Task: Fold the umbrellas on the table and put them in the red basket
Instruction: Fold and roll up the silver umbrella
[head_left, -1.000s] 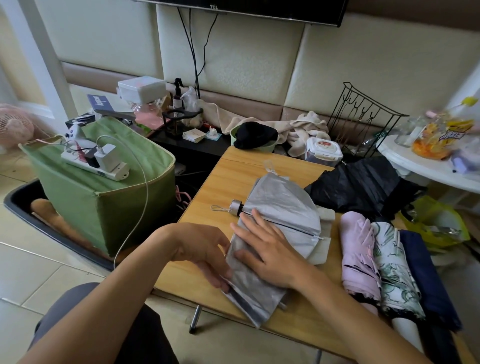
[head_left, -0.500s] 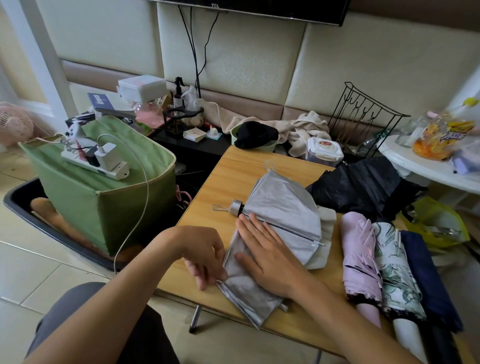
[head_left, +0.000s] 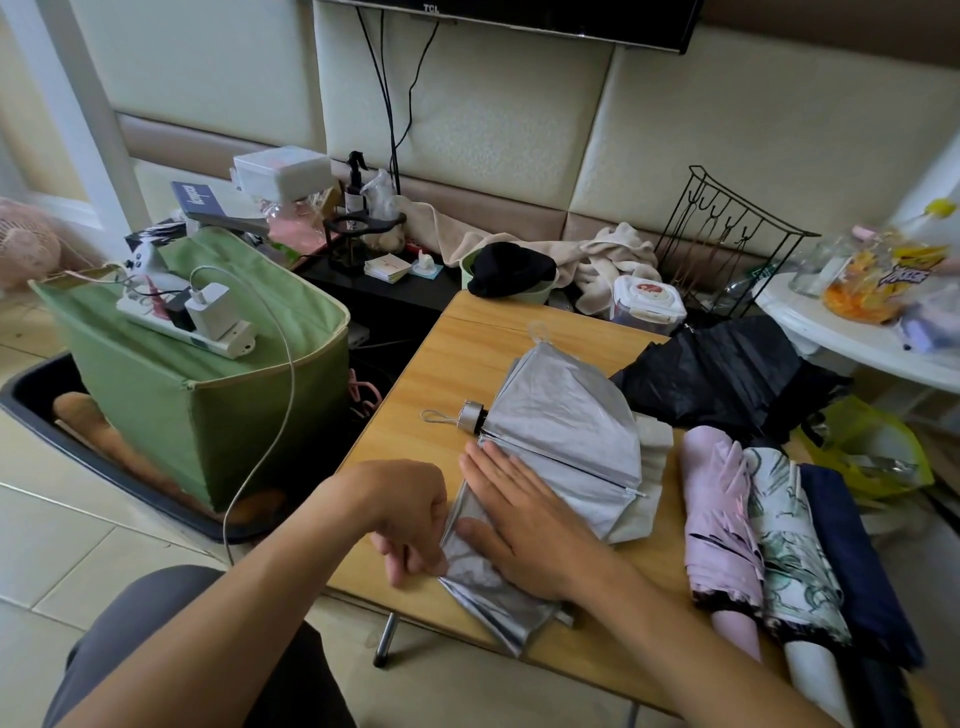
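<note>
Silver-grey fabric umbrella (head_left: 558, 441), half collapsed, lies on the light wooden table (head_left: 431, 374) under both hands.

Right hand (head_left: 524, 519) presses flat on its canopy, fingers straight; left hand (head_left: 410, 519) pinches the canopy's near edge with curled fingers. Its long axis runs across the table, metal cap and wire loop pointing left, away from the rolled pink umbrella (head_left: 719, 519). "TCL" reads on the black television (head_left: 519, 15) above.
</note>
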